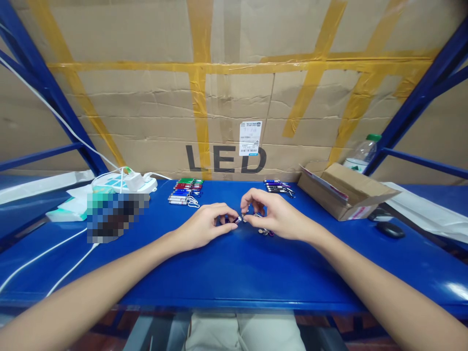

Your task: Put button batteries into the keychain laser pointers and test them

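Note:
My left hand (206, 224) is closed around a small dark purple mini flashlight (237, 220), its pale end pointing right. My right hand (274, 212) pinches a tiny silvery piece (243, 217) close to that end; it looks like a button cell, but it is too small to be sure. Under the right hand lie several small round button cells (262, 231) and a purple part (270, 233), partly hidden by the fingers. Beyond the left hand sits a row of mini flashlights (185, 190) in green, red, blue and silver with wrist cords. Darker ones (278, 187) lie behind the right hand.
An open cardboard box (343, 192) stands at the right, beside a black computer mouse (390, 229) and a green-capped bottle (361, 153). To the left are a white power strip (124, 183), cables and a tissue pack (69, 209). A large taped carton (146, 112) backs the blue table (219, 278).

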`<state>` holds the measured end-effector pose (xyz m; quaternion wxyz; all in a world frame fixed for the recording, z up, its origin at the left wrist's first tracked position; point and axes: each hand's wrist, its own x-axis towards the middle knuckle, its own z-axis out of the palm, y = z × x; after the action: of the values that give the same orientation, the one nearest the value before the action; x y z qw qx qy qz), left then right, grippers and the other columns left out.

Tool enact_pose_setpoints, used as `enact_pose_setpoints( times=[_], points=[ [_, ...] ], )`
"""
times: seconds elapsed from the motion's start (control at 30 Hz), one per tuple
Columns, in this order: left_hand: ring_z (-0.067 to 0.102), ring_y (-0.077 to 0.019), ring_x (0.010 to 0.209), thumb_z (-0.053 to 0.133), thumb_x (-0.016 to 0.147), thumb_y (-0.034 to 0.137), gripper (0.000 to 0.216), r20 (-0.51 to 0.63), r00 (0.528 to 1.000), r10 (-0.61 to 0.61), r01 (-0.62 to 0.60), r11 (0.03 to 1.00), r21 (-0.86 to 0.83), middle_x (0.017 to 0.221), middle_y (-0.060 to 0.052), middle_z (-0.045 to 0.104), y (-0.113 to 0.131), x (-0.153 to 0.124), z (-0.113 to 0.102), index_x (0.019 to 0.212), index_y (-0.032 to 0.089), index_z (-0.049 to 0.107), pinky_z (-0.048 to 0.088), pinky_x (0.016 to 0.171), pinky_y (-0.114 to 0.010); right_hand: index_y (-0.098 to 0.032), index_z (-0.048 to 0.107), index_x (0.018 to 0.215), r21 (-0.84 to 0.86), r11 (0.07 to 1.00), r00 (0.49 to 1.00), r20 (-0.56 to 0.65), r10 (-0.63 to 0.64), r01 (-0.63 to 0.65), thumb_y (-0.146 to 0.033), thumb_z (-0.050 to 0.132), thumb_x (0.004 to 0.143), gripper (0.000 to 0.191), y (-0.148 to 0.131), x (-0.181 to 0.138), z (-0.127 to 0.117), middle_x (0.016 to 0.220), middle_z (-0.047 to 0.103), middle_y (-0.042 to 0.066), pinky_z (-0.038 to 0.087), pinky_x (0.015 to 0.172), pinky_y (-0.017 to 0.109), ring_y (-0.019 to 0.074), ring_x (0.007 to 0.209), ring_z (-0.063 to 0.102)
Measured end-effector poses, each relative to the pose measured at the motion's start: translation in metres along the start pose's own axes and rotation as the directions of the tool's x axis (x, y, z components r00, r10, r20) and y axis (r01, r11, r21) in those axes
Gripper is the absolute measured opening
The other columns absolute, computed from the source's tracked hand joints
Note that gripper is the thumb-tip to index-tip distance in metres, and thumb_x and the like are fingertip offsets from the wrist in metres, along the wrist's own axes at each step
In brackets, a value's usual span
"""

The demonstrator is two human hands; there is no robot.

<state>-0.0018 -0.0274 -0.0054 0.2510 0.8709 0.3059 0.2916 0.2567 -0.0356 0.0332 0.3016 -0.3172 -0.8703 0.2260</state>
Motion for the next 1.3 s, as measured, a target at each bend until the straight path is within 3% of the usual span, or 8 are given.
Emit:
enact_pose_setpoints(
  times=[0.47, 0.93, 1.07, 1.17, 1.3],
  points=[
    [0.067, -0.0170, 0.086, 0.070, 0.103, 0.039, 0.021, 0.004, 1.000, 0.014, -0.014, 1.000, 0.014, 0.105, -0.004, 0.073, 0.001, 0.000, 0.000, 0.113, 0.022, 0.076, 0.054, 0.080, -0.028, -0.021, 0.066, 0.107, 0.010, 0.999, 0.997, 0.059, 0.040, -0.041, -0.028, 0.071, 0.098, 0.013, -0.002, 0.000, 0.004, 0.104, 0.072, 0.003, 0.047, 0.079, 0.029, 0.0167, 0.086, 0.060],
    [0.068, -0.0163, 0.088, 0.071, 0.103, 0.034, 0.018, -0.014, 1.000, 0.008, -0.008, 1.000, 0.020, 0.108, -0.003, 0.075, 0.003, 0.000, -0.002, 0.116, 0.023, 0.077, 0.053, 0.080, -0.027, -0.020, 0.066, 0.104, -0.051, 0.999, 0.999, 0.036, 0.020, -0.019, -0.024, 0.065, 0.098, 0.007, 0.004, 0.001, -0.004, 0.096, 0.071, 0.001, 0.044, 0.073, 0.026, 0.0143, 0.076, 0.057],
    [0.069, -0.0177, 0.091, 0.070, 0.103, 0.036, 0.021, -0.013, 1.000, -0.006, 0.007, 1.000, 0.022, 0.110, -0.005, 0.075, 0.003, 0.000, -0.003, 0.118, 0.024, 0.077, 0.053, 0.080, -0.028, -0.020, 0.064, 0.097, -0.177, 0.982, 0.982, 0.169, 0.089, -0.058, -0.014, 0.063, 0.092, 0.008, 0.007, 0.001, -0.012, 0.091, 0.072, 0.001, 0.042, 0.070, 0.026, 0.0152, 0.075, 0.059],
    [0.070, -0.0179, 0.092, 0.069, 0.103, 0.037, 0.021, -0.010, 1.000, -0.012, 0.012, 1.000, 0.019, 0.111, -0.005, 0.076, 0.002, 0.000, -0.003, 0.118, 0.024, 0.077, 0.053, 0.079, -0.028, -0.021, 0.064, 0.094, -0.218, 0.966, 0.926, 0.317, 0.206, -0.140, -0.011, 0.066, 0.086, 0.013, 0.010, 0.000, -0.017, 0.083, 0.071, -0.001, 0.040, 0.065, 0.025, 0.0148, 0.068, 0.060],
    [0.070, -0.0182, 0.090, 0.069, 0.103, 0.039, 0.022, -0.015, 1.000, -0.004, 0.004, 1.000, 0.020, 0.109, -0.005, 0.076, 0.002, 0.000, -0.002, 0.117, 0.024, 0.078, 0.054, 0.078, -0.028, -0.021, 0.065, 0.092, -0.273, 0.951, 0.883, 0.399, 0.248, -0.143, -0.011, 0.070, 0.084, 0.013, 0.012, -0.002, -0.017, 0.083, 0.071, -0.001, 0.039, 0.065, 0.025, 0.0152, 0.069, 0.060]
  ],
)
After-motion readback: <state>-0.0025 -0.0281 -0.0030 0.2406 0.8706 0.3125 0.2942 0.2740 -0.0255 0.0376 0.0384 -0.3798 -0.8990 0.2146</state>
